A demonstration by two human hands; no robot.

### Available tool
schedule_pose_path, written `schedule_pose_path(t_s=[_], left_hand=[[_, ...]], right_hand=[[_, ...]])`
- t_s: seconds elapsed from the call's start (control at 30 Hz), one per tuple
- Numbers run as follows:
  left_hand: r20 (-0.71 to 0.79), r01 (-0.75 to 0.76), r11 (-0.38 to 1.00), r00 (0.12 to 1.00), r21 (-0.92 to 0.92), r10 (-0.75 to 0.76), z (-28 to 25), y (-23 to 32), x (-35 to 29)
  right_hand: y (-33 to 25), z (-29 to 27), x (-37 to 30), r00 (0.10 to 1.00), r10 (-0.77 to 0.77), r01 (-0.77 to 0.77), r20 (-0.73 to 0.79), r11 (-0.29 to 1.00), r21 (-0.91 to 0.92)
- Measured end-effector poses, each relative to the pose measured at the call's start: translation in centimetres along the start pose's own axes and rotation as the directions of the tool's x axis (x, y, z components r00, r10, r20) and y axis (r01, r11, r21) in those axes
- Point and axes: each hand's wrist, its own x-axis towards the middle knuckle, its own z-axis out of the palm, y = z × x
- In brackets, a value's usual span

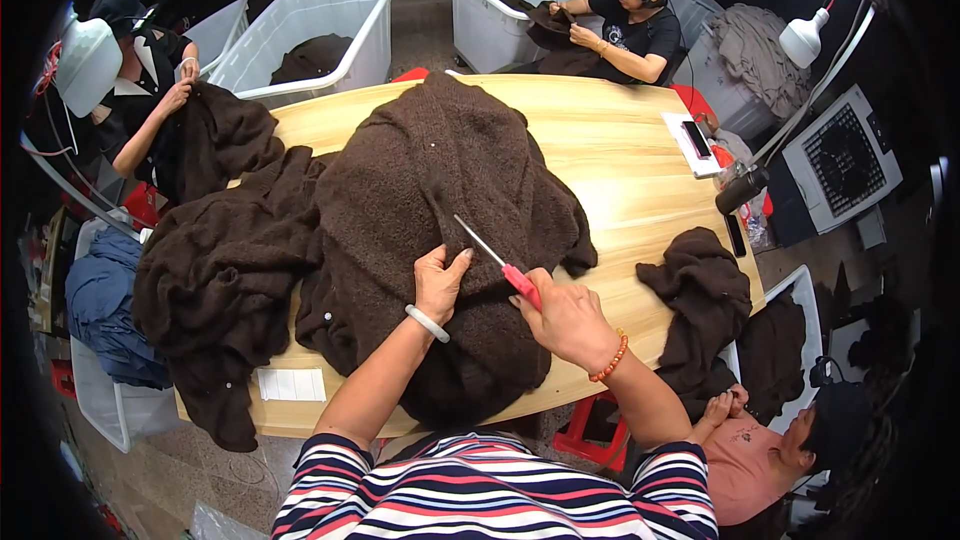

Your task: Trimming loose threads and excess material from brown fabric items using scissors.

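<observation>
Striped shirt point(490, 488) nearest camera; brown garment point(400, 170) ahead on table point(600, 160), long axis leading away; pinched by left hand point(438, 290), nearer blade tip point(458, 220); red-handled scissors point(520, 285) gripped in right hand point(572, 325), angled forward-left

From my distant seat I count one left hand point(438, 285) and one right hand point(572, 328), the wearer's; two bracelets point(428, 324); one red-handled tool point(521, 284); one table point(615, 150); three co-workers point(640, 35); two bulbs point(803, 37); one bottle point(742, 190); one card point(291, 385); one blue heap point(118, 290); at least six bins point(372, 40) (the dark rim denies me an exact total); the brown garments point(400, 160) overlap, so I can't tell their number.
</observation>
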Motion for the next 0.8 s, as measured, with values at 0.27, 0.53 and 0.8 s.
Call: schedule_pose_path(t_s=[0.27, 0.53, 0.8], left_hand=[[-0.025, 0.037, 0.996, 0.999, -0.085, -0.039, 0.0, 0.5, -0.2], [0.058, 0.16, 0.986, 0.986, -0.052, -0.157, -0.1, 4.2, -0.1], [-0.012, 0.179, 0.973, 0.983, -0.147, -0.183, -0.5, 9.1, 6.4]], right_hand=[[1.2, -0.2, -4.1, 0.969, 0.046, -0.044, 0.244, 0.999, -0.015], [1.8, -1.2, -3.5, 0.994, -0.017, -0.002, 0.107, 0.986, 0.169], [2.6, -1.2, -3.9, 0.999, -0.051, 0.048, 0.012, 0.975, 0.216]])
